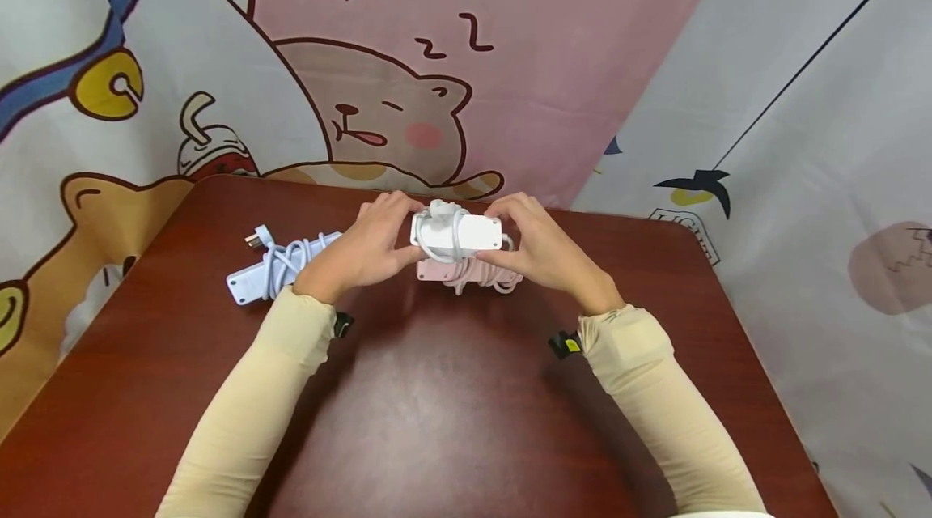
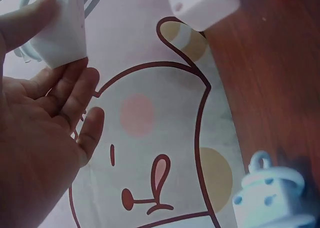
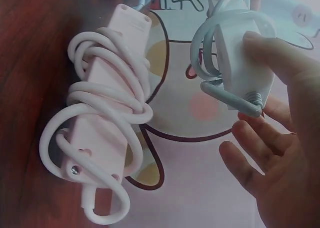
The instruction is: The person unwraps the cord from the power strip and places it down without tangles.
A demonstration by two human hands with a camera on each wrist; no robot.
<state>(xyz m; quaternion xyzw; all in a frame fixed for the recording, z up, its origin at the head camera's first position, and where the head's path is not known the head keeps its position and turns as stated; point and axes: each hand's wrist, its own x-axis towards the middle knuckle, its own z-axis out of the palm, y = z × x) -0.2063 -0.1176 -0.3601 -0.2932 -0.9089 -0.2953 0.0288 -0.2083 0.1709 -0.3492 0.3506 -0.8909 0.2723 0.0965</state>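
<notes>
A white power strip (image 1: 476, 233) with its cord wound round it is held up between both hands. My left hand (image 1: 364, 247) pinches its left end, thumb on one face and fingers on the other, as the left wrist view shows. At the opposite end, where the cord comes out, my right hand (image 1: 546, 247) grips it the same way. Below and behind it in the head view lies a pink power strip (image 3: 102, 138), its cord looped round it. A light blue power strip (image 1: 251, 283) with a wrapped cord and a plug lies beside my left wrist.
The dark red-brown table (image 1: 451, 421) reaches back to a cartoon-printed curtain (image 1: 553, 32) hanging behind it and at the sides. A dark wrist strap piece (image 1: 564, 344) shows under the right wrist.
</notes>
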